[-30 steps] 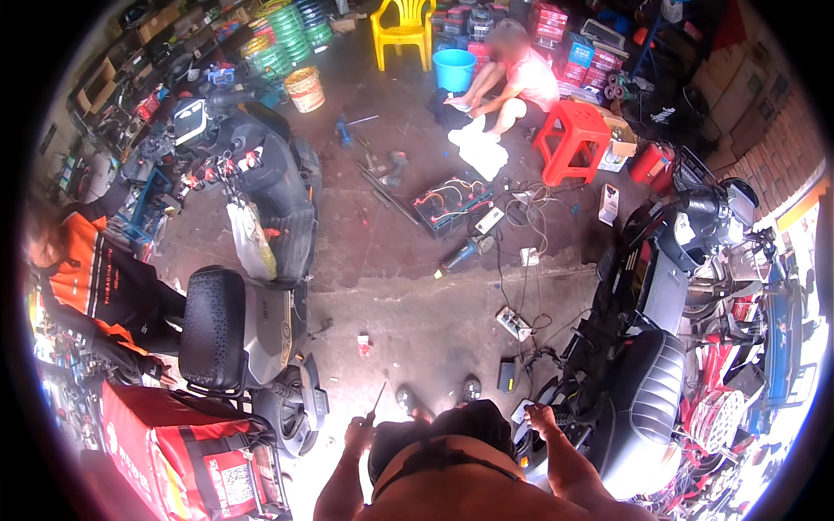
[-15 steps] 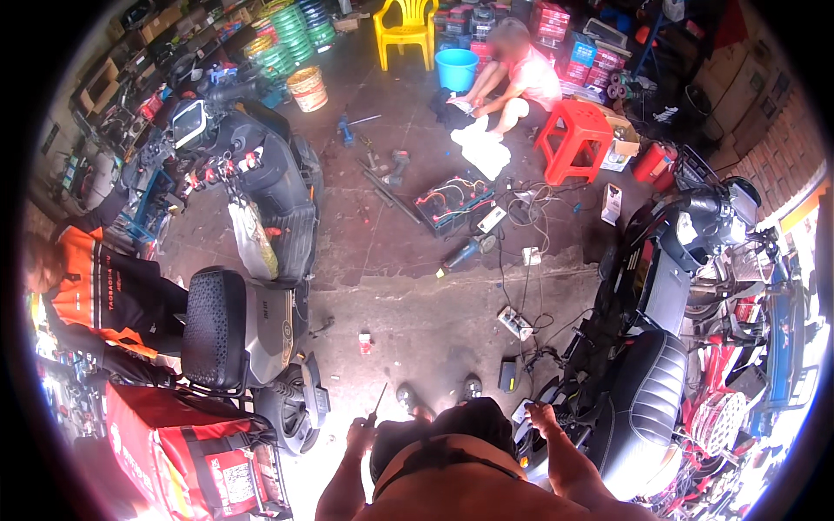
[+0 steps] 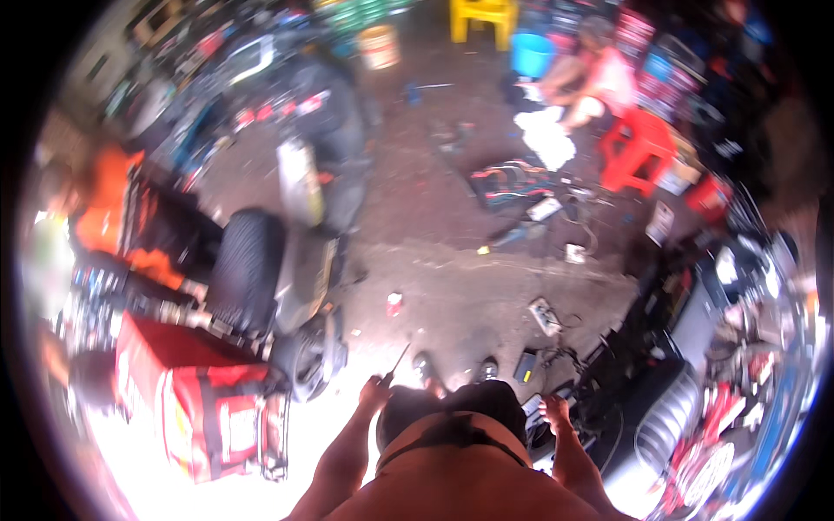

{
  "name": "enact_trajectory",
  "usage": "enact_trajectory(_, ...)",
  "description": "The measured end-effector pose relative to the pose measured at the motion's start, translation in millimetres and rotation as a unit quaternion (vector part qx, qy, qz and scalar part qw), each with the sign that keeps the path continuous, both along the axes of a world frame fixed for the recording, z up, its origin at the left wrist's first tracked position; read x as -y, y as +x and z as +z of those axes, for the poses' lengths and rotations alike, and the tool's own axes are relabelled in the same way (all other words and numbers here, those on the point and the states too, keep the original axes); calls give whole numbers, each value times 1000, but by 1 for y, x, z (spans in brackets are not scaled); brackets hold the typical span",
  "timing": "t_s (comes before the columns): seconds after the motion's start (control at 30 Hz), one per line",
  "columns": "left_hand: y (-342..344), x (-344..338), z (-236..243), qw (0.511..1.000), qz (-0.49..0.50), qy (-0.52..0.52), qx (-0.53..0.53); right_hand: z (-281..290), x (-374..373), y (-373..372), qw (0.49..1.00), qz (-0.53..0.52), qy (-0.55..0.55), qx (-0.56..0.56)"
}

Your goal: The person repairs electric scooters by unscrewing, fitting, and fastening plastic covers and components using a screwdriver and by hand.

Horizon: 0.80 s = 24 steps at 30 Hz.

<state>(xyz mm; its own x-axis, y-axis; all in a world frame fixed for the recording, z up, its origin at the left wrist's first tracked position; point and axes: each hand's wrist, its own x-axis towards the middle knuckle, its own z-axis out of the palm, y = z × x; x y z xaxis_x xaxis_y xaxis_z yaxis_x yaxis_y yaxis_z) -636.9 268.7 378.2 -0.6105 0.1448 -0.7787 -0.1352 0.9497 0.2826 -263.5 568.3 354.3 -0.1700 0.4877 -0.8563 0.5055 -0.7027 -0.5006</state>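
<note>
Your left hand (image 3: 375,395) is low in the picture, just above your dark trousers, and its fingers are closed around the handle end of a thin dark screwdriver (image 3: 395,363). The tool comes out of the top of the fist and points up and to the right, toward the tips of your dark shoes (image 3: 426,365). Its shaft is slim, straight and dark; the handle is hidden inside your fingers, so its colour I cannot tell.

Your right hand (image 3: 554,412) is on the other side of your legs, near a small light flat thing (image 3: 532,405) beside the black ribbed seat of the motorcycle (image 3: 665,417) at your right. The picture is blurred there, so I cannot tell whether these fingers are spread, pressed together, or touching it.

At your left stands a red delivery box (image 3: 187,399), and behind it a dark scooter with a black padded backrest (image 3: 248,269).

On the brown concrete floor (image 3: 460,286) ahead of your shoes lie a small red can (image 3: 394,304) and a white power strip (image 3: 546,314).

Farther away there are a red plastic stool (image 3: 636,152), a blue bucket (image 3: 532,54) and a yellow plastic chair (image 3: 483,17). One person (image 3: 595,82) crouches near the stool, and another person in orange (image 3: 100,204) is at the far left.
</note>
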Motion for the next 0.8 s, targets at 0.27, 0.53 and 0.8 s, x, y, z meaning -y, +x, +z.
enact_trajectory(0.27,20,-1,30,998,57,-9,-19,-58,-24,49,967,44,-237,-84)
enact_trajectory(0.53,68,53,-3,995,67,-50,-49,-6,-92,-37,974,205,-9,92)
enact_trajectory(0.8,126,69,18,963,259,-64,-32,-19,-139,-79,945,318,-3,79)
